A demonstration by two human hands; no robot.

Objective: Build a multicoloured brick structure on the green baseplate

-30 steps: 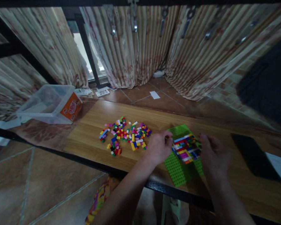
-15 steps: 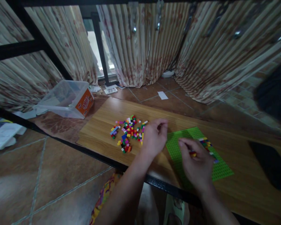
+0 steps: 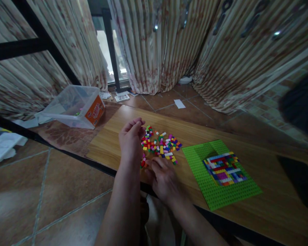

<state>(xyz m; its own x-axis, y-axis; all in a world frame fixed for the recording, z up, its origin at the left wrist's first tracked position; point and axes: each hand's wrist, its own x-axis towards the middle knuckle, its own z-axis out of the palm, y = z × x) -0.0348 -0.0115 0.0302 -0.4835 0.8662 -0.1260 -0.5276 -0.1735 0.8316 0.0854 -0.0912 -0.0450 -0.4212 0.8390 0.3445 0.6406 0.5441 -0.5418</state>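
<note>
Small multicoloured toy bricks (image 3: 164,145) lie in a loose pile on the wooden table. At the pile's left edge is my left hand (image 3: 132,138), raised a little, thumb and fingertips pinched together; whatever is between them is too small to make out. My right hand (image 3: 165,177) reaches low over the near side of the pile, its fingers bent and its thumb and index fingertip slightly apart beside a few red bricks (image 3: 143,163). On the right lies a green baseplate (image 3: 195,164), bearing a tightly packed block of coloured bricks (image 3: 224,169).
The wooden tabletop (image 3: 113,140) has a black metal edge (image 3: 100,165) on my side. A clear plastic box (image 3: 66,106) with an orange label stands at the far left. A dark flat object (image 3: 295,181) lies right of the baseplate. Striped curtains (image 3: 154,51) hang behind.
My right hand has moved left from over the baseplate to the loose bricks, uncovering the brick block. My left hand has shifted left across the pile to its far side.
</note>
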